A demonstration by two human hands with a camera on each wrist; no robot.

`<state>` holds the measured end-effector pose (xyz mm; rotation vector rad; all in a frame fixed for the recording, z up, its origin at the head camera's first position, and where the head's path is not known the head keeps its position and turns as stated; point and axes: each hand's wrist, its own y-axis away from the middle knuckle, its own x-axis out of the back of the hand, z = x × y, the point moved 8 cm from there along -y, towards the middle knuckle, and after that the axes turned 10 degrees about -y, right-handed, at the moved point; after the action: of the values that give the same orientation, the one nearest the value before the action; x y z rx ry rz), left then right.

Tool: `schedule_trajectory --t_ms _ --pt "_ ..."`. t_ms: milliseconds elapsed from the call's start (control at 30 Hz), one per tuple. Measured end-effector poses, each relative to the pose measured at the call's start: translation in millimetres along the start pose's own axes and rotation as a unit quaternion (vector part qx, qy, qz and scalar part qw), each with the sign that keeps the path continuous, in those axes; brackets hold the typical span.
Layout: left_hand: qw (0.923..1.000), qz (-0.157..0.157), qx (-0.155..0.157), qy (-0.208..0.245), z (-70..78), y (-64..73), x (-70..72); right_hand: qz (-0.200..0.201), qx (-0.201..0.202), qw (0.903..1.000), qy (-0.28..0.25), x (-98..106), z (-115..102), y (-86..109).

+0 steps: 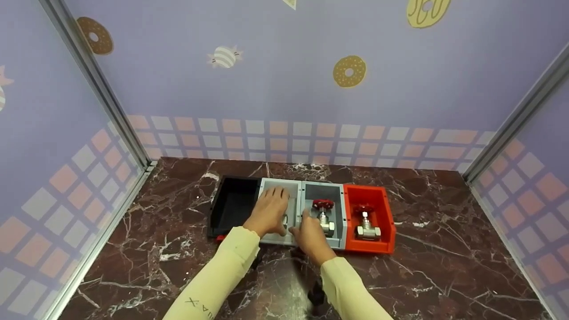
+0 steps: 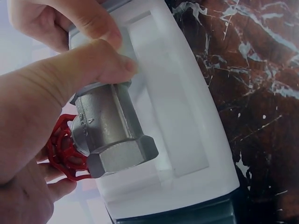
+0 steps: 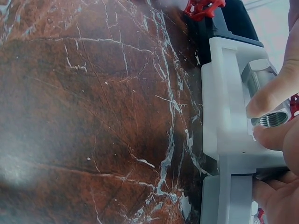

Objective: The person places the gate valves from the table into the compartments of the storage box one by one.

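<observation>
My left hand (image 1: pixel 272 206) reaches into the white bin (image 1: pixel 291 189) and grips a silver valve (image 2: pixel 110 121) with a red handwheel (image 2: pixel 70 151). Its thumb lies across the metal body, its other fingers behind near the wheel. My right hand (image 1: pixel 311 233) is at the divider between the white bin and the grey bin (image 1: pixel 318 191). In the right wrist view its thumb (image 3: pixel 273 136) is right at the valve's threaded end, while its fingers (image 3: pixel 271 191) are lower, by the grey bin. The head view hides most of this valve behind the hands.
A second valve (image 1: pixel 326 218) stands in the grey bin and a third valve (image 1: pixel 366 229) in the orange bin (image 1: pixel 384 222). The black bin (image 1: pixel 235 200) is at the row's left end, with a red handwheel (image 3: pixel 204 8) at its front. Patterned walls enclose the marbled table (image 1: pixel 426 266).
</observation>
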<state>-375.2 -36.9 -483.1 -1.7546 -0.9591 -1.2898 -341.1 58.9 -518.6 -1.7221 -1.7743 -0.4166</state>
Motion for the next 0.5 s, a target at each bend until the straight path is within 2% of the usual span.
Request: schedule_trajectory --t_ms 167,500 --pt "0.9999 -0.011 0.004 0.005 -1.1 -3.4 -6.1 -0.010 -0.014 0.9998 -0.005 -1 1 -0.1" --pt "0.9987 -0.037 0.008 0.034 -2.1 -10.9 -17.6 -0.009 -0.010 0.9999 -0.004 -1 2 0.0"
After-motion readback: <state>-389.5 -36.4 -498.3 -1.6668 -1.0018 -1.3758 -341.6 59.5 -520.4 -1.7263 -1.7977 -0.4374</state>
